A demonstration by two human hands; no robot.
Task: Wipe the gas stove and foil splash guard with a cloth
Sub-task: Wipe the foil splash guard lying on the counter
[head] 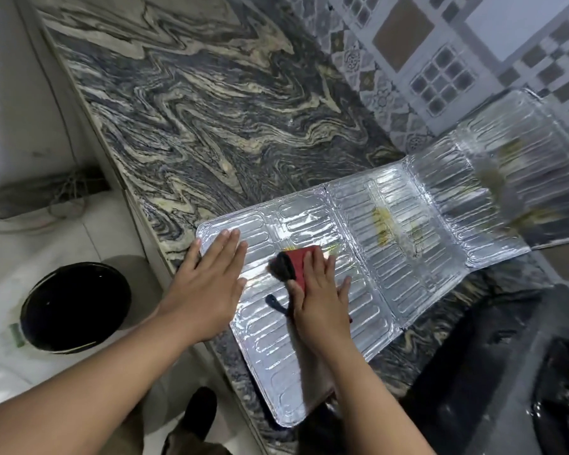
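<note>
Silver foil splash guard [391, 244] lies unfolded flat on the marbled grey stone counter [191, 103], running from lower centre of the frame up to the right, where its last panel tilts up against the patterned tile wall [440, 60]. Embossed oval ridges cover the panels; yellowish greasy stains sit on the middle and upper-right panels. Left hand [207, 290] presses flat on the near-left corner of the foil, fingers straight and close together, thumb out over the counter edge. Right hand [322, 300] presses down on a red and black cloth [298, 262] at centre frame, fingers straight and slightly spread, the palm on the cloth's near end; the cloth's red part sticks out beyond the fingertips, a dark strap trails to the left of the wrist. Cloth touches the foil's first panel. Black gas stove [506, 372] fills the lower right, partly blurred, just beside the foil's near edge. Black round bucket [76, 307] stands on the pale floor at left, below the counter. Dark shoe [199, 408] shows at bottom centre.
</note>
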